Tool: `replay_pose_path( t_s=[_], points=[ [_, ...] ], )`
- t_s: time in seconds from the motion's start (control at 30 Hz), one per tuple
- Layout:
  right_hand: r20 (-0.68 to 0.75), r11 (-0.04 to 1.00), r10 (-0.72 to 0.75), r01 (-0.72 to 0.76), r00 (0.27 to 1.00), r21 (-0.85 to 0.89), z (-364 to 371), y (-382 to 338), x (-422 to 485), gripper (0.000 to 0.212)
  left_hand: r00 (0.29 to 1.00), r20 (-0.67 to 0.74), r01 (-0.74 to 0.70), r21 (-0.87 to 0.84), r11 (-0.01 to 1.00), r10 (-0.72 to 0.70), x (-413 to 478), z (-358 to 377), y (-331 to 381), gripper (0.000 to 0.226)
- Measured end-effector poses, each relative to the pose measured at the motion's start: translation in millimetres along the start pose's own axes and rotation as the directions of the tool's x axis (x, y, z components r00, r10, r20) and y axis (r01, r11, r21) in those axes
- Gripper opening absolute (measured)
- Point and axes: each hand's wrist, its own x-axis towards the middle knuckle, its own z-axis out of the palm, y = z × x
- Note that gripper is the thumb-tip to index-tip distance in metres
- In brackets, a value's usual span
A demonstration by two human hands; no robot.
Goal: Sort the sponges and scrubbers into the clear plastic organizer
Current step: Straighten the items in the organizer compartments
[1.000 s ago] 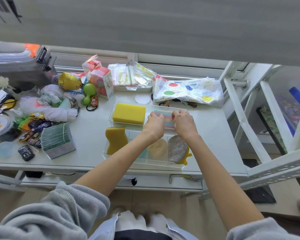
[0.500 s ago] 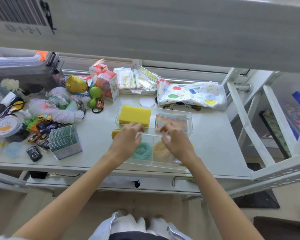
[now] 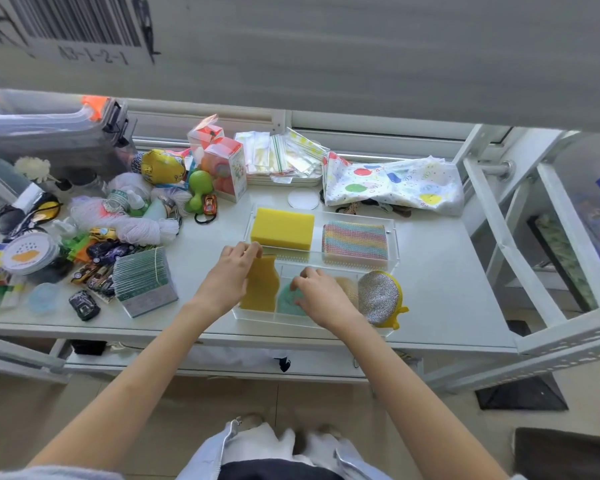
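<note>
The clear plastic organizer (image 3: 394, 244) stands mid-table. Its back row holds a yellow block sponge (image 3: 282, 229) and a rainbow-striped sponge (image 3: 355, 240). In the front row, from left to right, are a dark yellow wavy sponge (image 3: 261, 292), a teal scrubber (image 3: 285, 303), a tan scrubber (image 3: 346, 285) and a silver scrubber (image 3: 378, 296) with yellow backing. My left hand (image 3: 230, 276) grips the wavy sponge's top edge in the front left compartment. My right hand (image 3: 318, 293) has its curled fingers on the teal scrubber and hides part of it.
Clutter fills the table's left side: a green card stack (image 3: 142, 283), toy cars (image 3: 84, 304), white yarn (image 3: 137, 230), a green rattle (image 3: 198, 188) and small boxes (image 3: 226, 168). A dotted cloth (image 3: 392, 185) lies behind the organizer. A white shelf frame (image 3: 520, 271) stands right.
Both hands came back from the rainbow sponge to the front row. The wavy sponge, earlier standing outside the organizer's left end, now sits in the front left compartment under my left hand.
</note>
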Motion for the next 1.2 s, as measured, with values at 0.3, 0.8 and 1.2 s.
replay_pose_path(
  t_s=[0.3,0.8,1.2],
  points=[
    [-0.088,0.998,0.065,-0.063,0.994,0.026,-6.2,18.0,-9.2,0.034,0.999,-0.041,-0.026,0.007,1.000,0.026,-1.5,6.3,-4.7,0.051],
    [-0.041,0.989,0.144,-0.144,0.989,-0.009,3.6,48.5,-35.3,0.036,1.000,0.016,0.016,0.207,0.978,-0.019,9.5,11.0,2.1,0.066],
    [-0.132,0.868,0.475,-0.438,0.870,0.231,-36.5,83.6,-76.1,0.035,0.998,-0.048,-0.028,0.175,0.984,0.037,3.8,7.8,2.2,0.063]
  ],
)
